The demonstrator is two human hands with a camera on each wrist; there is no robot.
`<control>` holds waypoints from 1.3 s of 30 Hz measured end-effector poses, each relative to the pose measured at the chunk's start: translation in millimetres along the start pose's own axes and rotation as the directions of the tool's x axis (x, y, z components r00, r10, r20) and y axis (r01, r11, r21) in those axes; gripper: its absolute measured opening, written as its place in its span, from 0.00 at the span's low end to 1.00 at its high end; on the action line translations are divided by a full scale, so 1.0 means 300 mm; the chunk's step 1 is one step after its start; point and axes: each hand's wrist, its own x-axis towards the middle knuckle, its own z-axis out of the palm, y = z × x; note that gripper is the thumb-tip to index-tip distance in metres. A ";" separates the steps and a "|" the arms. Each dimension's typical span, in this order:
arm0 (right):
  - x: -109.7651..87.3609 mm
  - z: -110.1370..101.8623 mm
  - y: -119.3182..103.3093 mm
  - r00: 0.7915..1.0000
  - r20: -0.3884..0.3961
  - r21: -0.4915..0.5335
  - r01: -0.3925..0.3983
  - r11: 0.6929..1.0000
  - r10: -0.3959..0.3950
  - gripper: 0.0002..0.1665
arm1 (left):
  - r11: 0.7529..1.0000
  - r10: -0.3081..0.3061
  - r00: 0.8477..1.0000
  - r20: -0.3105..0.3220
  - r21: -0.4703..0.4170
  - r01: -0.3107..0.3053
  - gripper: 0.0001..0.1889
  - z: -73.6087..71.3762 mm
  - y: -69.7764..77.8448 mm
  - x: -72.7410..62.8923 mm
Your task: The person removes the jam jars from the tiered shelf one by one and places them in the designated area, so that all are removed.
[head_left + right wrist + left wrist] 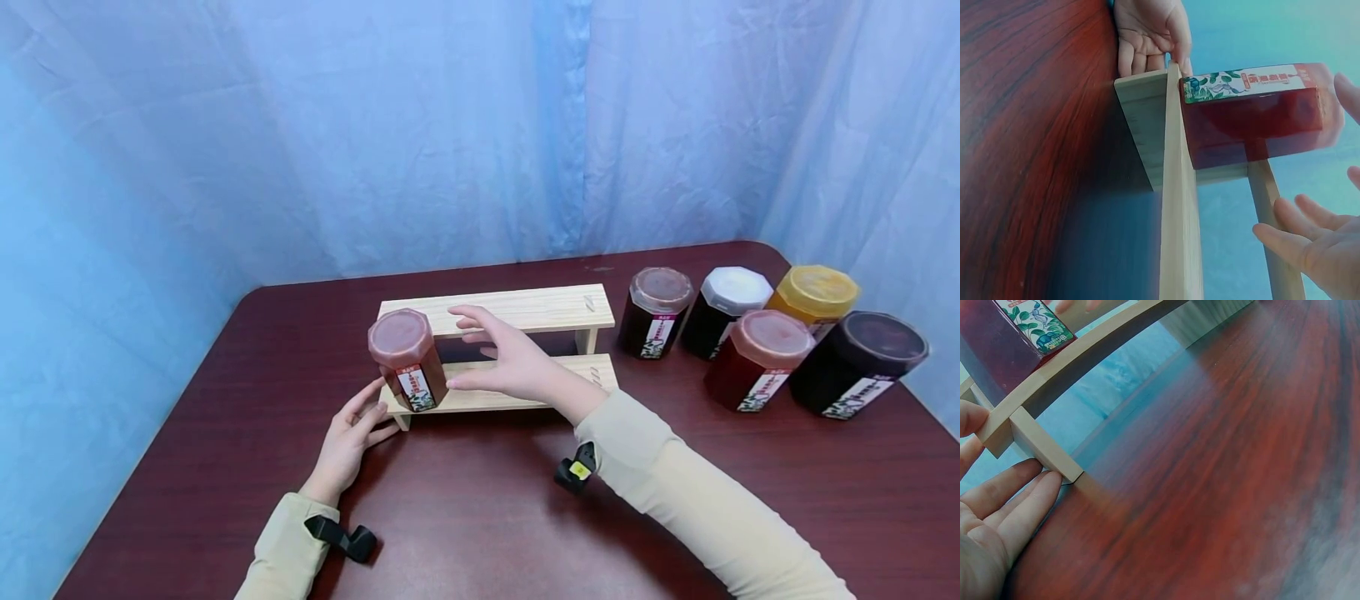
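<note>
An octagonal plastic jar (429, 367) with reddish-brown contents, a pinkish lid and a white label stands upright at the left end of the lower tier of a two-tier wooden shelf (517, 387). Just right of it, my right hand (513, 358) hovers over the shelf, fingers spread and thumb tip close to the jar's side. Nothing is in its grasp. My left hand (347, 442) touches the shelf's left end. In the left wrist view its extended fingers (1032, 500) lie against the short leg (1044, 444), with another fingertip at the board's edge.
Several similar jars stand right of the shelf: a dark one with a brownish lid (655, 312), one with a white lid (727, 308), one yellow (816, 293), one red (761, 358) and one nearly black (858, 362). Blue curtains (450, 133) hang behind the dark red table (465, 517).
</note>
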 end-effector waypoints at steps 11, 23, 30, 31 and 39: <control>0.025 0.055 -0.006 0.997 0.072 -0.035 -0.005 0.999 0.008 0.62 | 1.000 0.002 1.000 -0.001 0.009 -0.002 0.27 0.002 -0.002 -0.003; 0.066 0.107 0.006 0.976 0.079 -0.055 0.208 0.977 -0.204 0.62 | 1.000 0.009 1.000 0.011 0.001 -0.009 0.27 0.001 -0.003 -0.004; 0.077 0.131 0.015 0.971 0.055 -0.088 0.236 0.968 -0.231 0.63 | 1.000 -0.006 1.000 0.009 -0.002 0.006 0.26 0.002 0.000 -0.002; 0.078 0.136 0.018 0.973 0.047 -0.090 0.232 0.969 -0.228 0.63 | 1.000 -0.010 1.000 0.010 -0.004 0.010 0.25 0.002 0.001 -0.003; 0.085 0.184 0.036 0.984 -0.025 -0.065 0.176 0.982 -0.178 0.62 | 1.000 -0.006 1.000 0.028 -0.005 0.006 0.26 -0.001 -0.001 -0.002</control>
